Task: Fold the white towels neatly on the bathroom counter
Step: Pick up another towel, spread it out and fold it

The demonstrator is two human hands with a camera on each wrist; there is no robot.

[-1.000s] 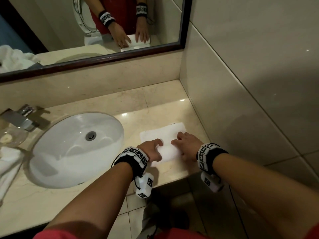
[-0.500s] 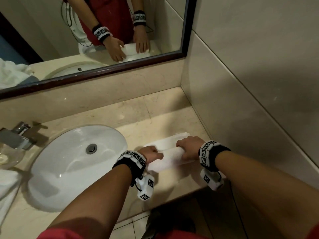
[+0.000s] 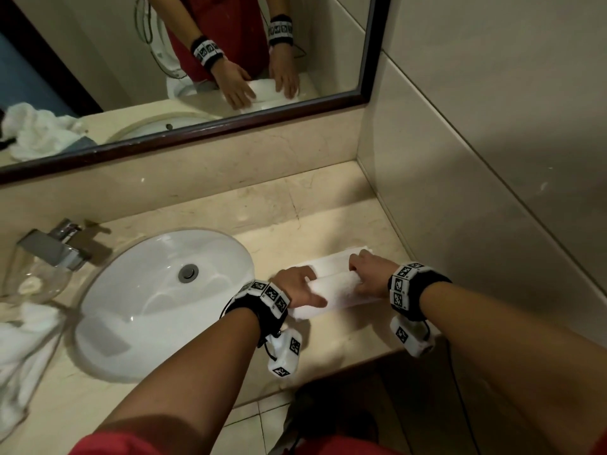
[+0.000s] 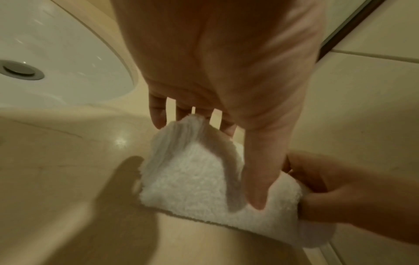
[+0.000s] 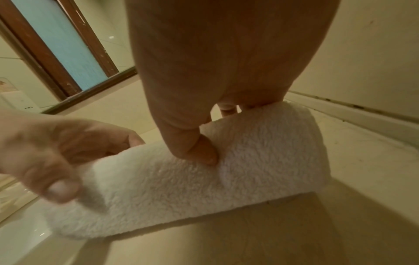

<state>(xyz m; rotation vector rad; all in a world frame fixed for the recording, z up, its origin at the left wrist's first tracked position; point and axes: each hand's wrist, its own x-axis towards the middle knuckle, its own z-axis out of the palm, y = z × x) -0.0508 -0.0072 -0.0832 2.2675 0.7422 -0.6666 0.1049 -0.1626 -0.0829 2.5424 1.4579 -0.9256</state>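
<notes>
A small white towel [image 3: 341, 289] lies doubled over into a long narrow strip on the beige counter [image 3: 295, 205], right of the sink. My left hand [image 3: 297, 287] grips its left end, and my right hand [image 3: 371, 274] grips its right end. In the left wrist view the towel [image 4: 195, 179] sits between the left hand's [image 4: 224, 161] thumb on the near side and fingers over the far side. In the right wrist view the right hand [image 5: 218, 133] pinches the towel [image 5: 260, 161] the same way. A flat layer of towel shows beyond the fold.
The white oval sink [image 3: 157, 300] and chrome faucet [image 3: 56, 247] are to the left. More crumpled white towels [image 3: 19, 356] lie at the counter's left edge beside a glass dish [image 3: 29, 284]. The tiled wall [image 3: 492, 192] closes the right side. A mirror [image 3: 98, 44] stands behind.
The towel lay flat under both hands a second ago. Its near edge has since been lifted and turned over away from me, leaving a narrower doubled strip.
</notes>
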